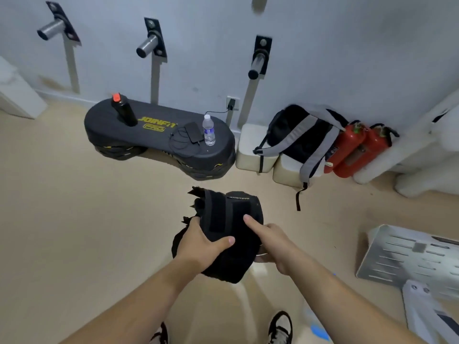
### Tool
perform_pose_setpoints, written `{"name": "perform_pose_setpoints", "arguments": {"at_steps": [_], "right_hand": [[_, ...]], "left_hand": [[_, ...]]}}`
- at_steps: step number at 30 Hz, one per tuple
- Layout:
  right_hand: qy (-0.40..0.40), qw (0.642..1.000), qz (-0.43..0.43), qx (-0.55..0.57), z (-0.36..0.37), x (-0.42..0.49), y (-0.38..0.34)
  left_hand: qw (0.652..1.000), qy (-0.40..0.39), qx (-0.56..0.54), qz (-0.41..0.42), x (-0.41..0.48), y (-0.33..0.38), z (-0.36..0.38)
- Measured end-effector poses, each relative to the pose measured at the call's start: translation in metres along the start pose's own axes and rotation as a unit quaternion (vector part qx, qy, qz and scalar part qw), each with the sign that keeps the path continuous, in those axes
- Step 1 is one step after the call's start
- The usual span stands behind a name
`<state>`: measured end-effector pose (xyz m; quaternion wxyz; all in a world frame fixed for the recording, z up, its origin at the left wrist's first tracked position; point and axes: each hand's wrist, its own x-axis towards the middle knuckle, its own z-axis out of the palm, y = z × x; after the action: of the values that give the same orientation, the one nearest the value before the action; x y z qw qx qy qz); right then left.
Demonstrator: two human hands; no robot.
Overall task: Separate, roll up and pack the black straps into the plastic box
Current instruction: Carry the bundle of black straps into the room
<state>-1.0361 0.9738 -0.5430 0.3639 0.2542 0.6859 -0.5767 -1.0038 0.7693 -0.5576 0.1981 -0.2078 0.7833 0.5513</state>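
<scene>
A bundle of black straps (223,219) is held in the air above the floor (74,207), in front of the person. The left hand (201,244) grips its left side, thumb laid across the front. The right hand (275,242) holds the right edge, forefinger stretched flat on top, other fingers curled beneath. Behind, a black step platform (159,137) carries a water bottle (208,130)
</scene>
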Motion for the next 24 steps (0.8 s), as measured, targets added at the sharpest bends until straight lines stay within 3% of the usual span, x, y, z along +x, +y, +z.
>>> {"name": "perform_pose_setpoints", "arguments": {"at_steps": [10, 16, 21, 24], "right_hand": [[-0.055, 0.991, 0.099, 0.067, 0.062, 0.223, 0.191], [-0.034, 0.986, 0.133, 0.091, 0.119, 0.357, 0.295], [-0.047, 0.984, 0.141, 0.097, 0.156, 0.406, 0.34], [-0.068, 0.979, 0.177, 0.081, 0.179, 0.402, 0.348]], "left_hand": [[0.984, -0.083, 0.157, -0.03, 0.161, -0.227, 0.054], [0.958, -0.106, 0.267, -0.013, 0.259, -0.353, 0.069], [0.944, -0.123, 0.305, 0.006, 0.288, -0.41, 0.06], [0.942, -0.109, 0.314, -0.037, 0.278, -0.43, 0.042]]}}
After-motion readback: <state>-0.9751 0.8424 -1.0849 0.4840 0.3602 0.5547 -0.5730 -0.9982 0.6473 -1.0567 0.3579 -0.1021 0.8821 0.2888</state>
